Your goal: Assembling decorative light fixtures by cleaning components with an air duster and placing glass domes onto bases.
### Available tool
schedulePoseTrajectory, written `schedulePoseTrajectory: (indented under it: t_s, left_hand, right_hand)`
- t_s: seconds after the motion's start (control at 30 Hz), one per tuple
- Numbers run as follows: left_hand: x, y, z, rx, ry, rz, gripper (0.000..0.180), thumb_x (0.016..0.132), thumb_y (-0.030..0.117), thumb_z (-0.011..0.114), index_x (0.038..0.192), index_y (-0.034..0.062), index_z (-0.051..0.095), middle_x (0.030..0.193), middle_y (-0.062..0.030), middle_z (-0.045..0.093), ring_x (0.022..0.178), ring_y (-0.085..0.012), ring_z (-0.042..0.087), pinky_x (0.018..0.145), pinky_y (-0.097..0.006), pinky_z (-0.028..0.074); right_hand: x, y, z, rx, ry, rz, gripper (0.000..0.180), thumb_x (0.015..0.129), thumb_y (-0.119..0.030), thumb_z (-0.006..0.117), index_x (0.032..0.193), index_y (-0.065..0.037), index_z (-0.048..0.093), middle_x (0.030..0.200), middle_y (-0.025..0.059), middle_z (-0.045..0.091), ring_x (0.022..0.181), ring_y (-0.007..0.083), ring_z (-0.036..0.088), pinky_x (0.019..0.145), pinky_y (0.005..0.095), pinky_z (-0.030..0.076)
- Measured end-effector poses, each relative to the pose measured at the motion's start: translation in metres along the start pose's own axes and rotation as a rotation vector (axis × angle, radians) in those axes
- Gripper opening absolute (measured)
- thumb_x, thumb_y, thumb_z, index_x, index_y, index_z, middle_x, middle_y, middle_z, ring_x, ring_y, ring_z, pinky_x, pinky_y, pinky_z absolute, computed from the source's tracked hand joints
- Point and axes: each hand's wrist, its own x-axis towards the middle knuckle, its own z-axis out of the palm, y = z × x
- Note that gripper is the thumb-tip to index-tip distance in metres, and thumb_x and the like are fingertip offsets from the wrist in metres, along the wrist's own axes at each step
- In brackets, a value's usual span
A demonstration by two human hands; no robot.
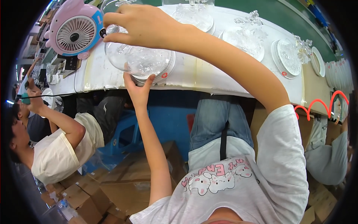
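Note:
A round white base point(169, 69) with clear plastic pieces point(149, 61) on it lies near the table's front edge. My left hand point(138, 89) grips its near rim, thumb and fingers apart along the edge. Reaching across from the right, my right hand point(140, 28) is above the base's far left side. Its fingers are curled on a clear dome-shaped cover point(117, 56), tilted at the left side of the base. Where the fingertips meet the clear plastic is hard to make out.
A pink fan point(74, 35) stands left on the white table point(197, 76). More round bases with clear ornaments point(244, 43) are to the right, near a stack of white discs point(339, 74). A red coiled hose point(317, 102) hangs at right. A co-worker point(63, 145) sits left; cardboard boxes point(126, 186) lie below.

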Motion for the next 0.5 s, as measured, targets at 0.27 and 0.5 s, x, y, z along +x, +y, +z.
schedulePoseTrajectory:
  t_s: [0.27,0.5]
  left_hand:
    - [-0.004,-0.009,0.000,0.257,0.034,0.040,0.107,0.049,0.041,0.085,0.130,-0.0026,0.031,0.125,-0.0201,0.037,0.109,-0.0362,0.041,0.096,-0.044,0.032]
    - [-0.034,0.031,0.052,0.418,0.197,0.003,0.116,0.057,0.053,0.076,0.133,-0.0109,0.017,0.132,-0.0295,0.030,0.121,-0.0414,0.031,0.100,-0.049,0.023]
  right_hand:
    - [0.004,0.007,-0.016,0.195,-0.222,-0.016,0.035,0.086,-0.044,0.051,0.100,-0.012,0.055,0.081,0.0106,0.061,0.070,0.0278,0.059,0.061,0.0348,0.046]
    - [0.000,0.004,-0.045,0.230,-0.400,0.036,0.029,0.088,-0.036,0.052,0.103,-0.011,0.056,0.089,0.0099,0.062,0.078,0.0270,0.059,0.069,0.0340,0.045]
